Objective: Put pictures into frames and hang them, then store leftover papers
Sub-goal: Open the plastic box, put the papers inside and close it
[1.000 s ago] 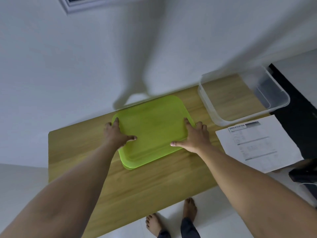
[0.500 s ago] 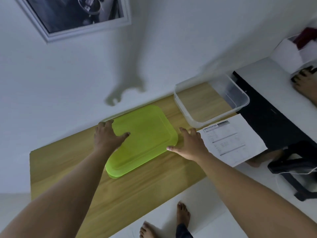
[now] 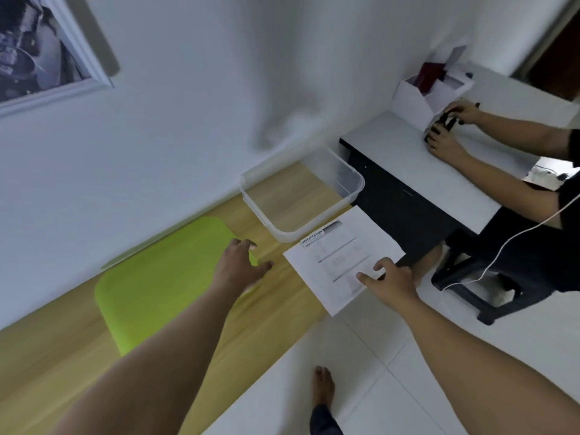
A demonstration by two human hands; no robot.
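Both hands have left the lime-green plastic lid [image 3: 163, 277] | right hand [image 3: 387, 279] lies flat on the white printed paper sheet [image 3: 339, 259] at the wooden table [image 3: 282, 309] edge; left hand [image 3: 238, 265] spread, holding nothing | I judge the framed picture [image 3: 40, 51] hung; sheet not yet in the empty clear plastic box [image 3: 301, 196].

body — both forearms [image 3: 150, 356] bare | foot [image 3: 323, 387] bare | trouser cuff [image 3: 324, 419] — dk

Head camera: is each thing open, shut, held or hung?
Clear plastic bin: lidless, looks empty.
Green lid: flat on the table.
Specification sheet: flat, overhanging the table edge.
Framed picture: hung on wall.
Left hand: open, over the lid.
Right hand: open, touching the sheet.
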